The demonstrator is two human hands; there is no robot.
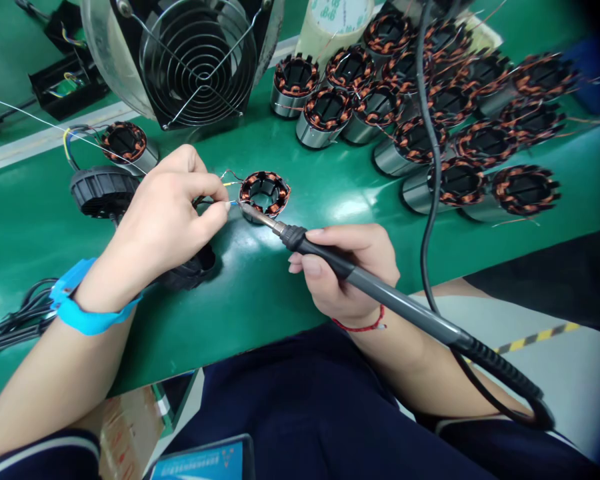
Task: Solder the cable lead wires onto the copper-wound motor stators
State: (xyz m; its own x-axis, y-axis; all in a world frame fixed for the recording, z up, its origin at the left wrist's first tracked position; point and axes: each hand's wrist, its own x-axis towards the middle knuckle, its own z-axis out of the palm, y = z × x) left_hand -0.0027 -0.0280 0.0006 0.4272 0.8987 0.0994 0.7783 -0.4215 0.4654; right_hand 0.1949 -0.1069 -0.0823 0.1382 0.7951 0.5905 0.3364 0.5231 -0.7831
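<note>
A motor stator (265,193) with copper windings sits on the green bench (330,193). My left hand (167,217), with a blue strap at the wrist, pinches a thin wire (233,202) right beside the stator. My right hand (347,270) grips a grey soldering iron (380,293), whose tip touches the wire end at the stator's near left edge. A thin solder wire (55,125) runs in from the far left toward my left hand.
Several wound stators (430,87) crowd the back right. A wire-guarded fan (200,60) stands at the back. Black round covers (103,190) and another stator (126,143) lie left. The iron's black cable (427,200) crosses the bench. Cables (15,323) hang at left edge.
</note>
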